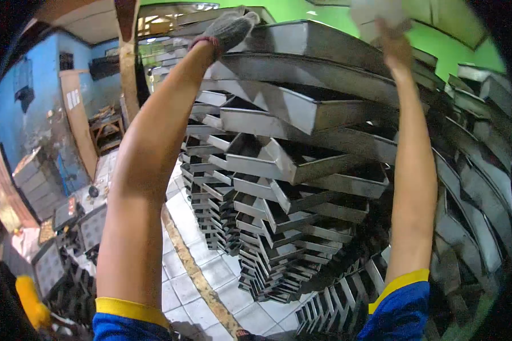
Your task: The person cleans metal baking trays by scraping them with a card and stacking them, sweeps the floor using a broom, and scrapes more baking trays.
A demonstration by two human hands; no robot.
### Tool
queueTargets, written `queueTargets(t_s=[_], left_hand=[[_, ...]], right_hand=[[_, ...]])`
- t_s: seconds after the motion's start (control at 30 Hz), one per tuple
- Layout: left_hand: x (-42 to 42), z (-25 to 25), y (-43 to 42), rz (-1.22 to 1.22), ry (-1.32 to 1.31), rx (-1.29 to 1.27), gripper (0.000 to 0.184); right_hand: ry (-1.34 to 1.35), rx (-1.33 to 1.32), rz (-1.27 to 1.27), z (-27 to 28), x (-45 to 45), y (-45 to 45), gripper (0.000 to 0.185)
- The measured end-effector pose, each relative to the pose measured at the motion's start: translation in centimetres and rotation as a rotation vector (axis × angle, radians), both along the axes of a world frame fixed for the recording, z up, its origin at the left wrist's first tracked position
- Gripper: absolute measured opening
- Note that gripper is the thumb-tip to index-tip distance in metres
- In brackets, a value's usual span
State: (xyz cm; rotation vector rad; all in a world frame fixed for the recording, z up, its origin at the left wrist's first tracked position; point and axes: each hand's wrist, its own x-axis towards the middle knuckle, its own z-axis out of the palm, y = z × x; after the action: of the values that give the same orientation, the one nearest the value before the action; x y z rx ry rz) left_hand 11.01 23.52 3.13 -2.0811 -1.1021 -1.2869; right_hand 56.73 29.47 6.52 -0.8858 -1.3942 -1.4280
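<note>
My left hand [228, 31], in a grey knit glove with a dark red cuff, reaches up to the left end of the topmost baking pan [279, 38]. Its fingers are bent over that pan's rim. Higher on the right, my right hand [397, 46] is raised above the far end of the stack and smeared by motion. A pale, blurred thing [375, 12] is at its fingers; I cannot make out what it is. Below both hands, rectangular grey metal pans [267, 118] are piled crosswise in a tall stack.
More pans [483, 187] are stacked at the right, and others [338, 301] stand low in front. A white tiled floor [205, 284] runs along the left. Farther left are trays with round hollows [94, 230], a wooden post [129, 74] and a blue wall [40, 108].
</note>
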Motion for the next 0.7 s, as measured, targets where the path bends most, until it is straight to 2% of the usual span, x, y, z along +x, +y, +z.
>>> queueTargets(t_s=[0.03, 0.07, 0.1, 0.13, 0.17, 0.2, 0.23, 0.27, 0.3, 0.33, 0.37, 0.4, 0.43, 0.47, 0.57, 0.6, 0.63, 0.67, 0.7], left_hand=[[-1.2, -0.7, -0.7, -0.044, 0.013, 0.225, 0.038], [-1.6, -3.8, -5.0, -0.117, -0.125, 0.167, 0.038], [-1.9, -7.1, -9.6, -0.195, -0.268, 0.120, 0.039], [-2.2, -11.6, -14.7, -0.346, -0.274, 0.227, 0.036], [-4.2, -16.9, -16.9, -0.294, -0.270, 0.322, 0.037], [-6.7, -24.1, -19.6, -0.037, -0.278, 0.229, 0.041], [-6.0, -28.8, -26.6, -0.467, -0.612, -0.116, 0.043], [-8.1, -36.6, -28.4, -0.225, -0.602, -0.084, 0.041], [-9.5, -43.6, -32.3, -0.061, -0.759, -0.292, 0.040], [-10.5, -52.8, -36.3, 0.206, -0.932, -0.414, 0.044], [-11.4, -61.8, -40.0, 0.442, -1.105, -0.562, 0.050], [-11.5, -67.6, -47.1, 0.614, -1.289, -0.653, 0.048], [-10.7, -76.9, -53.0, 0.814, -1.440, -0.731, 0.045], [-8.7, -83.6, -59.6, 1.017, -1.607, -0.697, 0.041], [-2.6, -95.3, -79.5, 1.535, -1.351, -1.172, 0.038], [-0.9, -97.6, -84.3, 1.568, -1.423, -1.153, 0.038], [2.0, -98.4, -89.3, 1.645, -2.003, -0.264, 0.031], [4.9, -100.7, -92.8, 1.490, -2.334, 0.787, 0.025], [8.8, -108.8, -96.4, 1.267, -2.442, 1.005, 0.024]], right_hand=[[0.043, 0.200, 0.201, 0.1, -0.2, -0.3, 0.046], [0.123, 0.367, 0.378, -0.8, -1.3, -2.1, 0.045], [0.222, 0.431, 0.570, -3.4, -3.8, -4.2, 0.045], [0.312, 0.434, 0.757, -6.9, -7.4, -6.0, 0.044], [0.398, 0.370, 0.915, -11.5, -11.1, -7.3, 0.043], [0.479, 0.252, 1.047, -16.9, -15.3, -8.3, 0.043], [0.547, 0.060, 1.161, -23.0, -19.8, -8.9, 0.043], [0.592, -0.198, 1.243, -29.2, -24.6, -9.6, 0.042], [0.603, -0.511, 1.290, -35.9, -29.6, -10.6, 0.042], [0.552, -0.853, 1.311, -42.4, -34.7, -12.1, 0.041], [0.450, -1.178, 1.304, -48.6, -39.7, -14.3, 0.041], [0.296, -1.461, 1.293, -54.2, -44.8, -17.2, 0.040], [0.094, -1.687, 1.287, -58.9, -49.6, -21.0, 0.040], [-0.138, -1.852, 1.301, -62.8, -54.6, -25.9, 0.040], [-0.979, -2.039, 1.419, -71.2, -65.8, -46.7, 0.039], [-1.254, -2.014, 1.405, -72.5, -66.6, -56.9, 0.039], [-1.547, -2.015, 1.489, -73.2, -65.6, -66.5, 0.042], [-1.758, -2.145, 1.663, -77.3, -65.4, -73.5, 0.042], [-2.134, -1.551, 1.551, -80.8, -65.2, -79.7, 0.042]])
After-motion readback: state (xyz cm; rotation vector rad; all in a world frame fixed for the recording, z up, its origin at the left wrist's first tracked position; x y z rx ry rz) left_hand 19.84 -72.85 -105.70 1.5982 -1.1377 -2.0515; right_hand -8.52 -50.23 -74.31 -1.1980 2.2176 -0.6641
